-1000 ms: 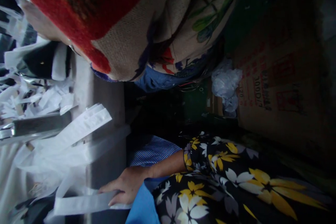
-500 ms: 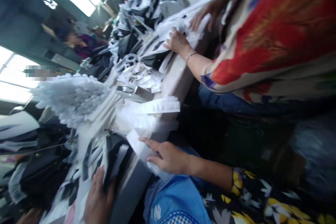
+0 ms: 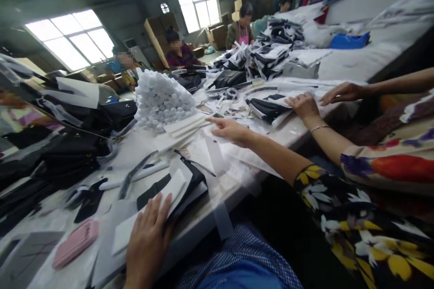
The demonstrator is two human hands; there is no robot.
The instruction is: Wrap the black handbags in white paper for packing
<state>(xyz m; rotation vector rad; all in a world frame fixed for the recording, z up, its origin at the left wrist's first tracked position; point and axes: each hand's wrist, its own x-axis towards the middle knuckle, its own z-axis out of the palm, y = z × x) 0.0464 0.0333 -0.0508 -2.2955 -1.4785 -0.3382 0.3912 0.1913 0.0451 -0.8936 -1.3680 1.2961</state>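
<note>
1. Large dim workroom, bright multi-pane windows (image 3: 71, 40) along the far wall; brown cardboard boxes (image 3: 217, 36) stand below and beside them. Several people are at work across the room, one in a pink apron (image 3: 242, 35).
2. Long pale counter (image 3: 288, 134), crossing the view at a slant, heavily covered with cut pieces.
3. Left hand (image 3: 149, 239): palm down, fingers extended and lying nearly side by side, thumb out to one side. It rests on a flat white strip (image 3: 176, 187), which lies along a black bag piece with white parts (image 3: 195, 176) near the counter's front edge.
4. Right hand (image 3: 232, 131): index finger stretched forward, other fingers curled beneath. Fingertip is at the end of a stack of long cream-white flat strips (image 3: 188, 128); contact cannot be determined, nor whether anything is pinched under the palm. Sleeve black with yellow and white flowers (image 3: 366, 230).
5. Below the right hand: loose white sheets and strips; one translucent white strip (image 3: 222, 221) hangs over the front edge.
6. Behind the cream-white strips: a heap of white rolled tubes (image 3: 162, 101), ends facing out. Farther left, a pile of black bags (image 3: 68, 158).
7. Left of the left hand: a small pink ribbed pouch (image 3: 76, 243), lying flat.
8. Right side: co-worker's hand (image 3: 307, 107), bracelet at the wrist, touching another black-and-white piece (image 3: 267, 108).
</note>
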